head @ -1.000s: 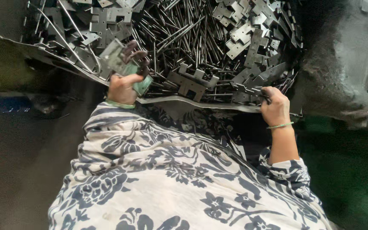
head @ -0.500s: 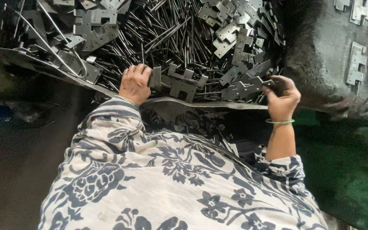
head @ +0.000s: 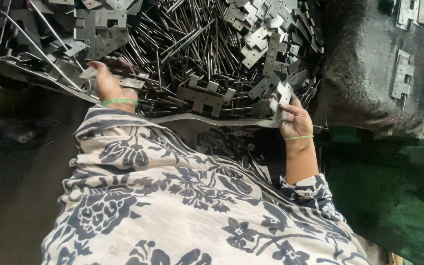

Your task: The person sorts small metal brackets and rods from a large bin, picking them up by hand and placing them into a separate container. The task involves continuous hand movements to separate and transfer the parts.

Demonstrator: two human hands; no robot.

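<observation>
A big heap of thin dark metal rods [head: 192, 44] and notched grey hinge plates [head: 258, 41] fills a shallow sheet-metal tray [head: 212, 119] in front of me. My left hand [head: 108, 81], with a green bangle on the wrist, reaches into the left side of the heap among rods and a flat plate [head: 129, 82]. Its fingers are blurred and dark, so its grip is unclear. My right hand [head: 294, 120] is at the tray's near right edge, with its fingers closed on a small grey hinge plate [head: 279, 98] held upright.
A larger notched plate [head: 202, 95] lies near the tray's front edge between my hands. My lap is covered by cream cloth with a dark floral print [head: 182, 206]. A dark block [head: 369, 73] with a few plates on it stands right; bent wires [head: 40, 49] curve at left.
My left hand has moved left and deeper into the heap, off the notched plate. My right hand has shifted left and now holds a grey plate upright. The view has tilted.
</observation>
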